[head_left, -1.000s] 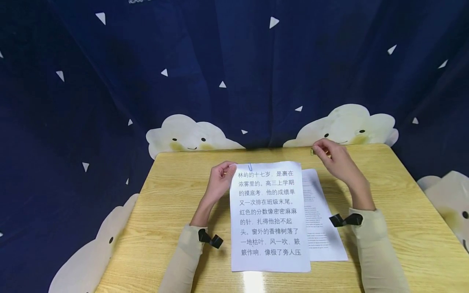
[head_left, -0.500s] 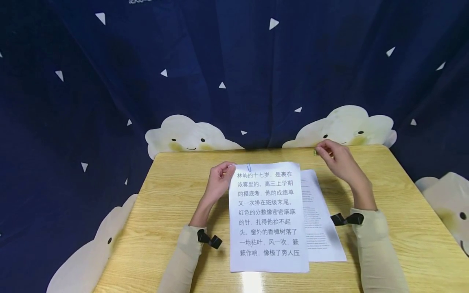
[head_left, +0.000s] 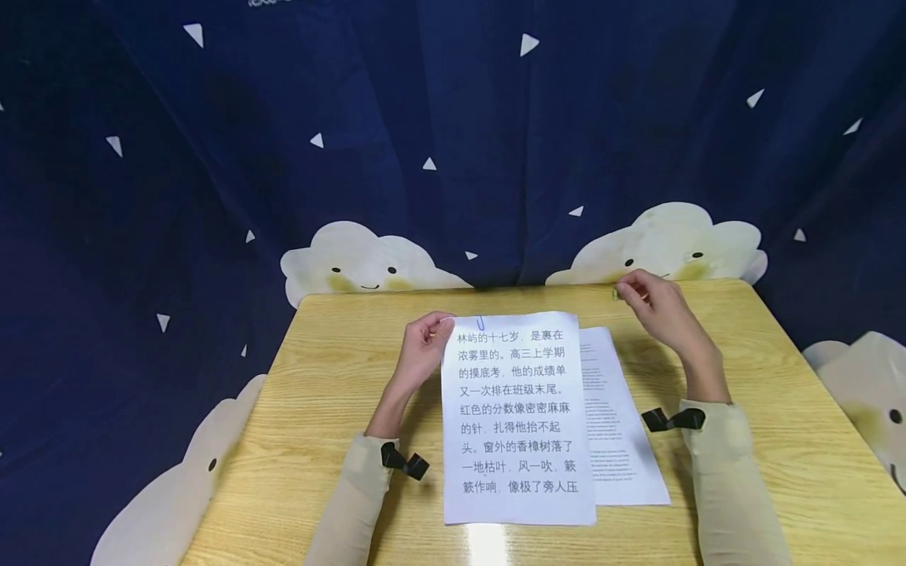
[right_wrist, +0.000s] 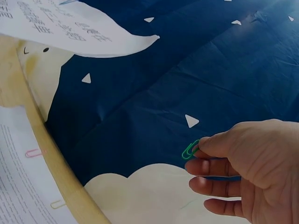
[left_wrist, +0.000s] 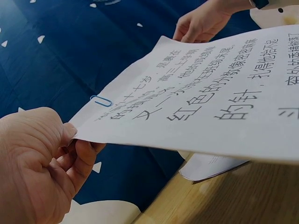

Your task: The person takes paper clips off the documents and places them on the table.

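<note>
With thumb and fingers, my left hand [head_left: 423, 350] pinches the upper left corner of a white sheet of paper [head_left: 520, 417] printed with large Chinese characters. A blue paper clip [left_wrist: 102, 101] sits on the sheet's top edge, close to that hand. My right hand [head_left: 658, 310], apart from the sheet and near the table's far edge, pinches a green paper clip [right_wrist: 189, 150] between thumb and forefinger. The held sheet partly covers a second sheet [head_left: 626, 440] with small print lying on the table.
A pink paper clip [right_wrist: 33, 153] and a yellow paper clip [right_wrist: 58, 204] are at the edge of the small-print sheet. Beneath is a wooden table [head_left: 340, 369]. A dark blue curtain [head_left: 453, 94] with clouds and triangles hangs behind it.
My right hand has drifted a little to the right with the green paper clip, farther from the held sheet. My left hand and the sheet stay nearly still.
</note>
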A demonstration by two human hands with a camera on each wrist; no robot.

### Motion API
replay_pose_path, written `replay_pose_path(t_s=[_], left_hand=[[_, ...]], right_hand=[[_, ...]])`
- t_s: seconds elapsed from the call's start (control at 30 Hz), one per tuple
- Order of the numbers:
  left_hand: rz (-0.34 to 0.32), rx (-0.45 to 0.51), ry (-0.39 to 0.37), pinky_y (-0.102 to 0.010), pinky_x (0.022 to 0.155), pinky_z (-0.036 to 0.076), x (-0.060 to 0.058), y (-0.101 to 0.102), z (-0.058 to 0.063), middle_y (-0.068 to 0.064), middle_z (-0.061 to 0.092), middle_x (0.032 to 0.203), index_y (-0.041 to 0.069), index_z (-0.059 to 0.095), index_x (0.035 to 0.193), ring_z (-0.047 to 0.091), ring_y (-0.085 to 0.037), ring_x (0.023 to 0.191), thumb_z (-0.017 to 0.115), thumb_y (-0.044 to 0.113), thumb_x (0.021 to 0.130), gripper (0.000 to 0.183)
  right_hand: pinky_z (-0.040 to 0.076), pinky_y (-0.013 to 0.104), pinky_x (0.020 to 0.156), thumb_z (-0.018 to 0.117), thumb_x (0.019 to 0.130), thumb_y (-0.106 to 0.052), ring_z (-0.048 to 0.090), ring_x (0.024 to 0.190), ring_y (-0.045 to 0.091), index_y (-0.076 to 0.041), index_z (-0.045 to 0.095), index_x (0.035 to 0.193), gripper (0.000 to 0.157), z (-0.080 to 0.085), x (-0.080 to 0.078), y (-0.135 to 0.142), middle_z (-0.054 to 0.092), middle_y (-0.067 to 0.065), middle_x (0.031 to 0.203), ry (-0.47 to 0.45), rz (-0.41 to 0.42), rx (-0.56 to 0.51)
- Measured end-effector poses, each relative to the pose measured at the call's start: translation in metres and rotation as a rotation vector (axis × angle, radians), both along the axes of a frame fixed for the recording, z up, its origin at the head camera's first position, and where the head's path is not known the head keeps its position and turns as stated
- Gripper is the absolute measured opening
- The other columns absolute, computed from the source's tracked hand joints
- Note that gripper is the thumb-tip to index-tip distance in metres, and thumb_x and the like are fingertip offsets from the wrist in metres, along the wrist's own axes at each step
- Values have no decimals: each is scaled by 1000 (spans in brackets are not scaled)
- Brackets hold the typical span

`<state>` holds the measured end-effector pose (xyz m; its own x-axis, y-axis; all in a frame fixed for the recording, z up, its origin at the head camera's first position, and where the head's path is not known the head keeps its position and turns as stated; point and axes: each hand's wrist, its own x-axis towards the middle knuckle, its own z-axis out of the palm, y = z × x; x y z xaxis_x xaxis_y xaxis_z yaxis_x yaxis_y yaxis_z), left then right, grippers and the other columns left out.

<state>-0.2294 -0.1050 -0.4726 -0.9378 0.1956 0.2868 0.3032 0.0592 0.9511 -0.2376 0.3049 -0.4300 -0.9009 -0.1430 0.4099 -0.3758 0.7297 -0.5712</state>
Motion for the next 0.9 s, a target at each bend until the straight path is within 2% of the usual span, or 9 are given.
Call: replay_pose_path(t_s=[0.23, 0.47, 0.9], left_hand=[[-2, 3, 13, -23, 55, 54, -1, 0, -1, -23, 76, 95, -6, 71, 114, 70, -14, 65, 56, 13, 109, 25], [-3, 9, 9, -22, 54, 53, -2, 0, -2, -25, 75, 93, -7, 71, 113, 70, -14, 63, 56, 14, 109, 26], [6, 4, -2, -23, 53, 53, 0, 0, 0, -24, 75, 94, -6, 71, 114, 70, -15, 63, 56, 13, 109, 25]], right_hand=[[46, 27, 71, 53, 111, -20, 59, 85, 25, -1, 67, 110, 24, -3, -2, 6, 69, 15, 99, -54, -20, 5], [45, 25, 67, 52, 111, -17, 60, 83, 27, 1, 67, 109, 23, -8, -5, 11, 69, 18, 98, -59, 0, 21], [44, 27, 67, 50, 112, -18, 58, 85, 27, 0, 66, 106, 24, -22, -12, 23, 67, 17, 98, -93, -13, 35]])
